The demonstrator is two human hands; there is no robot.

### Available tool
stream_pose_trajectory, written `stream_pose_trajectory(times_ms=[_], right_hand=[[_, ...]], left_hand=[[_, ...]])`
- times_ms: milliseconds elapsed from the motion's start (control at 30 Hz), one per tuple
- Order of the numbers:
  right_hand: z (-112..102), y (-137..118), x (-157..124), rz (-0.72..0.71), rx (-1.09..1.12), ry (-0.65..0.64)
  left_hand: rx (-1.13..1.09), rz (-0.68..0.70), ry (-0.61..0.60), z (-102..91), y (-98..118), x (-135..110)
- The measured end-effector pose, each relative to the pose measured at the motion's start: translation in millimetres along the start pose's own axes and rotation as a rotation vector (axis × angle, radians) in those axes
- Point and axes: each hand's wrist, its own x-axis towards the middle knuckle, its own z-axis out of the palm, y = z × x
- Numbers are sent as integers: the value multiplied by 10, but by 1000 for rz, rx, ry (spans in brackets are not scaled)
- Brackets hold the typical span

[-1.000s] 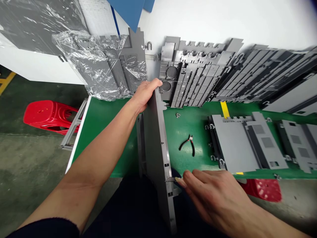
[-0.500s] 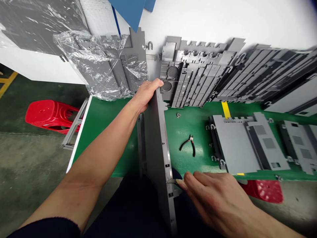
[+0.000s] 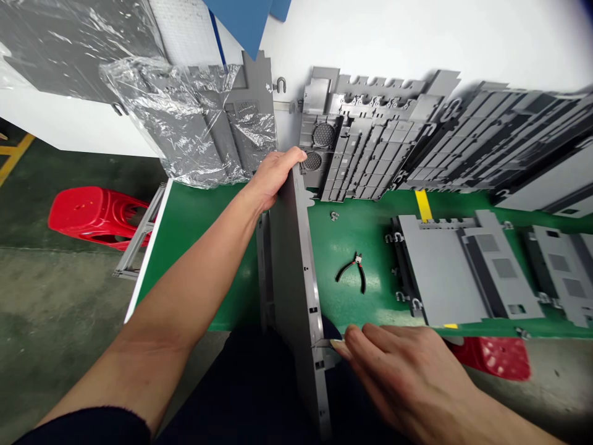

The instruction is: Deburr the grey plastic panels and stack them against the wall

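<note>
A grey plastic panel (image 3: 290, 266) stands on its long side in front of me, its narrow slotted edge facing up. My left hand (image 3: 273, 176) is closed around the panel's far end, thumb on top. My right hand (image 3: 398, 364) is closed on a knife (image 3: 327, 343). Only its thin, pointed blade shows, with the handle hidden in my fingers. The blade's tip meets the panel's near edge, just above a small dark slot. Black-handled cutting pliers (image 3: 354, 272) lie spread on the green tabletop (image 3: 333, 238), right of the panel.
Several ribbed grey panels (image 3: 370, 136) lean along the white back wall. Plastic-wrapped panels (image 3: 199, 117) stand at the left. More grey panels (image 3: 449, 266) lie at the right with small hook-shaped clips around them. Red stools (image 3: 88, 213) are beyond the table's edge.
My right hand and the knife have slid slightly towards me along the panel's edge. My left hand and the panel stay where they were.
</note>
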Motion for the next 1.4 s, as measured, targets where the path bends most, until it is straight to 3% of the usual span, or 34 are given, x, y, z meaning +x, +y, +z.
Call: stream_pose_trajectory(times_ms=[567, 833, 967, 1133, 1300, 1400], right_hand=[[-13, -7, -11, -10, -12, 0], [-93, 70, 91, 109, 323, -58], [-30, 128, 192, 168, 359, -53], [19, 116, 181, 176, 323, -165], [-167, 163, 152, 167, 460, -339], [-294, 338, 311, 289, 581, -178]], left_hand=[[-2, 3, -4, -8, -9, 13], [47, 37, 8, -32, 19, -15], [105, 66, 2, -31, 45, -35], [84, 43, 10, -26, 70, -54], [111, 57, 5, -17, 86, -81], [142, 41, -30, -22, 106, -95]])
